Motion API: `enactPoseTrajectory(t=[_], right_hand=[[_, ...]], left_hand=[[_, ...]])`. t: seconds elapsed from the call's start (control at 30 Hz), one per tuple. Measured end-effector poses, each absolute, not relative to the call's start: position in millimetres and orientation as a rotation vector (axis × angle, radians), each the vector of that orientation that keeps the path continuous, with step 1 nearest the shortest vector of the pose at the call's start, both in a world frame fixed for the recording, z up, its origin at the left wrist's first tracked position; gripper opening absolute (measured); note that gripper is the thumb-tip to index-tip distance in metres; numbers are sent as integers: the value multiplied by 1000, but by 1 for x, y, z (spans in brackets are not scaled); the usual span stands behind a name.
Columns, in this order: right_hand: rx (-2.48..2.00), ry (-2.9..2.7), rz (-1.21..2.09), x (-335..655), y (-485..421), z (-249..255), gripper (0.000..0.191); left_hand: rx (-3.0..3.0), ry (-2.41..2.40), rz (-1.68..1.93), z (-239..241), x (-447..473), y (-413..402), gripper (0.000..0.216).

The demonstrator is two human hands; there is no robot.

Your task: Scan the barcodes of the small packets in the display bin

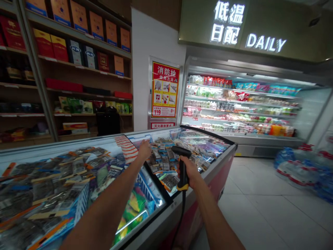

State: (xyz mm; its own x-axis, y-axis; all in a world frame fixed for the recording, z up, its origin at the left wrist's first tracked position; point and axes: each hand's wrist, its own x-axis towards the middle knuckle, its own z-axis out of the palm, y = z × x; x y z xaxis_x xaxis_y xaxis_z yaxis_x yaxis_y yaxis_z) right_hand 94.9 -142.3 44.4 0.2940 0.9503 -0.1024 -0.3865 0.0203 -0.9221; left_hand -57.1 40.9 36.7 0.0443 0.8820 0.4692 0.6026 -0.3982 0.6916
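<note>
My right hand [191,172] is closed round the grip of a black barcode scanner [182,163] with a yellow band and a cable hanging down. It hovers above the right part of a chest freezer [182,208] full of packaged goods. My left hand [144,150] reaches forward over the freezer's glass lid [125,147], its fingers curled on the lid's edge near the middle. Flat packets [163,159] lie in the freezer between the two hands.
Wooden shelves [78,66] with boxed goods line the left wall. An open lit cooler [239,107] with dairy items stands at the back right. Wrapped water bottle packs [304,170] sit on the tiled floor at right. A red fire notice [164,89] hangs on the wall.
</note>
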Motion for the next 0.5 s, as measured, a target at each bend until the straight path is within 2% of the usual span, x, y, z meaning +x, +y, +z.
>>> enactPoseTrajectory(t=[0.07,0.2,0.3,0.4,0.5], right_hand=[[-1061,-687,1200,85,-143,45,20],[-1050,-706,1239,68,-143,47,19],[-1044,-720,1259,58,-140,50,18],[-1024,-743,1282,49,-136,51,17],[-1027,-760,1292,45,-134,51,17]], left_hand=[[2021,1675,1272,36,-115,39,45],[2151,2328,917,33,-244,30,50],[1969,2509,683,26,-307,18,54],[1908,2424,630,15,-312,9,58],[1896,2302,730,6,-277,8,61]])
